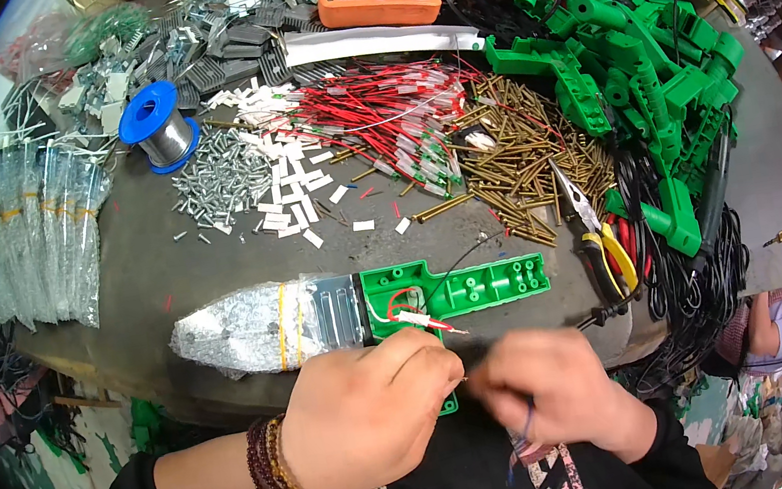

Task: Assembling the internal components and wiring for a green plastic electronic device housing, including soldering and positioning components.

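Observation:
My left hand [376,414] is closed in a pinch at the near table edge, a tiny thin wire end just showing at its fingertips. Close beside it my right hand [559,386], blurred by motion, has curled fingers; thin bluish wires [527,421] hang below them. Just beyond both hands lies a green plastic handle shell [488,285], its hollow side up with screw posts showing. Red and white wires with a white sleeve [412,318] come out of it. A bubble-wrapped blade-shaped part [233,334], banded in yellow, joins the shell's left end.
Behind lie piles of screws [217,174], white connector pieces [291,183], red wires [381,109] and brass-coloured rods [528,143]. A solder spool [159,127] and orange meter [378,0] stand farther back. At right are pliers [604,248], green shells [662,93] and black cables [698,300].

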`<state>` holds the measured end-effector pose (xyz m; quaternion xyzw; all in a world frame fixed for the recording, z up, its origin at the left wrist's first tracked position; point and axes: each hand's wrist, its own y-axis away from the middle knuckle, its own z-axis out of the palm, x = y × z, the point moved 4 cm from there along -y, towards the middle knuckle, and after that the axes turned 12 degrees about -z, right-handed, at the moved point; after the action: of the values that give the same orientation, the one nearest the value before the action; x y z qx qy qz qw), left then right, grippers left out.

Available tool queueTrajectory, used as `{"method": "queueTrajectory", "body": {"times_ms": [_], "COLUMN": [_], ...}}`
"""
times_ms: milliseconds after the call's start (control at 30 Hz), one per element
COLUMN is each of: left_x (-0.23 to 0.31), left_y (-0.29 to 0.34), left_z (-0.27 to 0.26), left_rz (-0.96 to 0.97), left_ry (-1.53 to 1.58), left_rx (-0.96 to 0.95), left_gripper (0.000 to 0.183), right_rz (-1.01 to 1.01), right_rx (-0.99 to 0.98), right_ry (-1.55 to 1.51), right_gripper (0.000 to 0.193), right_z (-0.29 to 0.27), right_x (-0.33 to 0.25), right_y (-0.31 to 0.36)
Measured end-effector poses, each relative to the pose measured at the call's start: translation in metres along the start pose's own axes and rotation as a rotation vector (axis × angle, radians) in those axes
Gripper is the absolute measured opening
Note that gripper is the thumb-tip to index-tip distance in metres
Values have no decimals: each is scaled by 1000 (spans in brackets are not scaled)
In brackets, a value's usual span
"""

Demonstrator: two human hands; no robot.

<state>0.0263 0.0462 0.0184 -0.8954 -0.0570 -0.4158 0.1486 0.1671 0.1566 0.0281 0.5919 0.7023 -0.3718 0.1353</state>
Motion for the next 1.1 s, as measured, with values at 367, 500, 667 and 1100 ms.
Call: {"method": "queueTrajectory", "body": {"times_ms": [367, 500, 667, 1100], "left_x": [0, 0, -4, 0], "left_y": [0, -1, 0, 0], "left_z": [4, -1, 3, 2], "left_rz": [-29, -30, -12, 25], "left_ry": [75, 74, 92, 27], "left_rx": [40, 16, 9, -10], "left_gripper": [16, 16, 16, 19], "right_rz": [249, 178, 188, 20], "right_rx": [99, 183, 147, 112], "right_ry": [-11, -68, -88, -104], "right_gripper": [16, 15, 13, 14], "right_z": [0, -2, -1, -3], "right_x": [11, 3, 7, 2], "right_y": [1, 0, 4, 0]}}
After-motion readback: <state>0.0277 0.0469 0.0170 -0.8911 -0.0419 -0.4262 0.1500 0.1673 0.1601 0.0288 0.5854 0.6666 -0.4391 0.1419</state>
